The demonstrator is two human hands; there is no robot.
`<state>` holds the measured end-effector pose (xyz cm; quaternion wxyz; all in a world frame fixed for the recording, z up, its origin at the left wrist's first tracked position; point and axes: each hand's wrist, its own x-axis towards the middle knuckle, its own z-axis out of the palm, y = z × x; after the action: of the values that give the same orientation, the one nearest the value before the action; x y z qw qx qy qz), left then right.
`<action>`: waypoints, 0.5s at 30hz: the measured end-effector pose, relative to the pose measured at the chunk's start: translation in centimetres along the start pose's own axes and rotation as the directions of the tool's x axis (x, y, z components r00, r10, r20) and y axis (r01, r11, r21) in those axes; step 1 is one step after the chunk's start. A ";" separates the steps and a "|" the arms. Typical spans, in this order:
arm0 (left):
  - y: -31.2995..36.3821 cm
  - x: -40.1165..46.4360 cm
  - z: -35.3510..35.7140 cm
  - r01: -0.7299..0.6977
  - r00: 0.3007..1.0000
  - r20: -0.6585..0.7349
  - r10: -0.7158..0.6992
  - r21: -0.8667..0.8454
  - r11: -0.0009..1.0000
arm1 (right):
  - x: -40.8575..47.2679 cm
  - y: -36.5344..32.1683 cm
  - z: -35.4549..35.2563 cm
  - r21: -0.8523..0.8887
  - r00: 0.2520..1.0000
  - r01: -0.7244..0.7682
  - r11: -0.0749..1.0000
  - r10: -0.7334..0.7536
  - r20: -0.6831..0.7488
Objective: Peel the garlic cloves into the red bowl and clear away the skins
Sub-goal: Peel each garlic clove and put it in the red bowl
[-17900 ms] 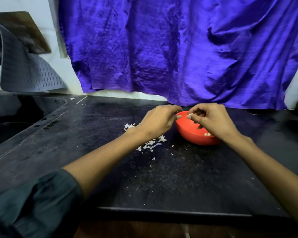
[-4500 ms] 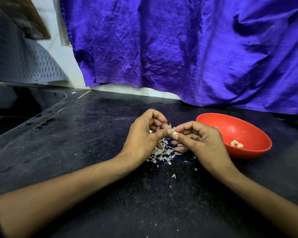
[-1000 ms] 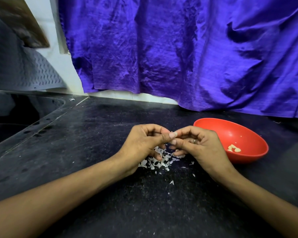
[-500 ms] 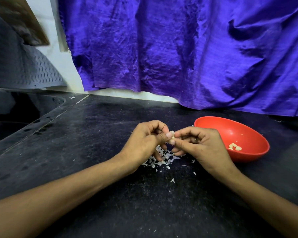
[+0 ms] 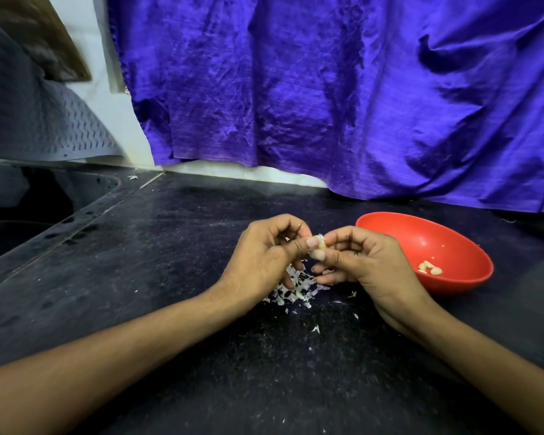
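Garlic clove [image 5: 320,243]: pinched between my left hand [image 5: 266,255] and right hand [image 5: 363,262] fingers; skins [image 5: 296,288] beneath; red bowl [image 5: 459,243] at 3 o'clock.

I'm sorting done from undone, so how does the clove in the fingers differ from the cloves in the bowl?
The held clove is pinched above the counter between the left hand and right hand; the bowl cloves lie loose inside the red bowl. The held clove is single; the bowl cloves are several. All look pale; whether skin remains on the held clove is unclear.
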<state>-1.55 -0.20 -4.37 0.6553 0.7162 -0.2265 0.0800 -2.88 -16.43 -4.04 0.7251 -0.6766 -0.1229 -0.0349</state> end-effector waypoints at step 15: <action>-0.4 0.0 -0.3 -0.037 0.999 -0.027 0.040 0.084 0.996 | -0.1 -0.7 -0.3 0.126 0.999 -0.045 0.991 0.044 0.016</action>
<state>-1.34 0.10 -4.73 0.6264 0.7371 -0.2274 0.1122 -3.06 -16.78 -3.41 0.7661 -0.6324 -0.1146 -0.0063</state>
